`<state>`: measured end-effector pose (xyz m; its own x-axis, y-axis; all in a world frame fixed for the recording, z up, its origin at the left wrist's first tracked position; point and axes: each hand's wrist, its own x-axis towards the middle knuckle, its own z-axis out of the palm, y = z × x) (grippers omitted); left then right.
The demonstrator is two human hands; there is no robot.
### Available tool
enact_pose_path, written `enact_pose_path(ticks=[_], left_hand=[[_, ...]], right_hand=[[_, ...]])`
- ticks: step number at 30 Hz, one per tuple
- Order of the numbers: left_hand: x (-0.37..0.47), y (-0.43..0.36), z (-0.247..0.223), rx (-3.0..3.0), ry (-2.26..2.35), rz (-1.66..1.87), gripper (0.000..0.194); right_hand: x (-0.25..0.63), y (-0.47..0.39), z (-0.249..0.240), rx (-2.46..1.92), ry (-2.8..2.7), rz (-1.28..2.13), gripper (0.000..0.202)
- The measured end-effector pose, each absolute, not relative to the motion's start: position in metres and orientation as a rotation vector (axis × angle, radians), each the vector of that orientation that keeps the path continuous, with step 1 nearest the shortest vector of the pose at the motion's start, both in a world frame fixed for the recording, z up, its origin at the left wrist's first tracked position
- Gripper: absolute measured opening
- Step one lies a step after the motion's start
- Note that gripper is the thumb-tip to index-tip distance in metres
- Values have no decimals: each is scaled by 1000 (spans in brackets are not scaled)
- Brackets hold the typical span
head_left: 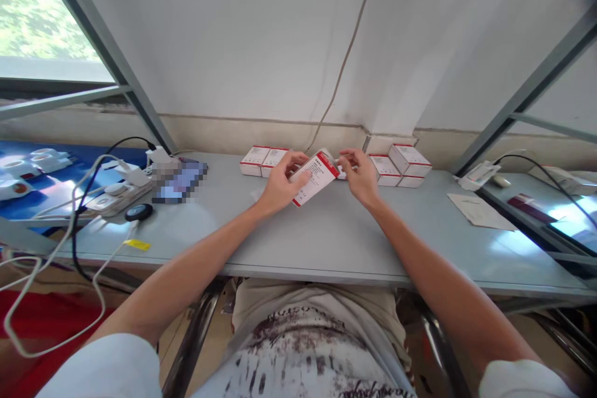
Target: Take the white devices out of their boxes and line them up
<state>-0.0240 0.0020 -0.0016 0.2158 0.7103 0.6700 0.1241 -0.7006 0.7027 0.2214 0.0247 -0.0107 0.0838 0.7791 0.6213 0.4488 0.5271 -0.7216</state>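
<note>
A white carton with red ends and small print (318, 177) is tilted above the table, gripped from its left side by my left hand (285, 181). The thumb of that hand presses on the printed face. My right hand (358, 173) is beside the carton's upper right end, its fingers drawn together. Whatever those fingertips pinch, if anything, is too small to make out. Behind my hands, part of another white-and-red carton (342, 171) shows.
White-and-red cartons stand at the back left (254, 160) and, partly stacked, at the back right (409, 160). Leftward lie a phone (180, 181), a power strip (116, 196), a round black device (138, 212) and loose cables. A paper sheet (480, 210) lies right.
</note>
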Motion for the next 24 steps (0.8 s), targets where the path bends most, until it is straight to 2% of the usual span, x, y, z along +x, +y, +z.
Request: enact_pose_path(ticks=[6,14,21,24], left_hand=[[-31,8,1,1988,849,1578,31],[-31,6,-2,2162,957,1498,30],[-30,5,-2,2069,980,1489,30],[-30,5,-1,2047,975,1502,29]], right_hand=[[207,17,-9,-959,-1678,473,41],[208,8,4,-845,-1614,617,25],[212,13,2,-946,-1548,551,37],[214,11,3,-915,-1638,597,33]])
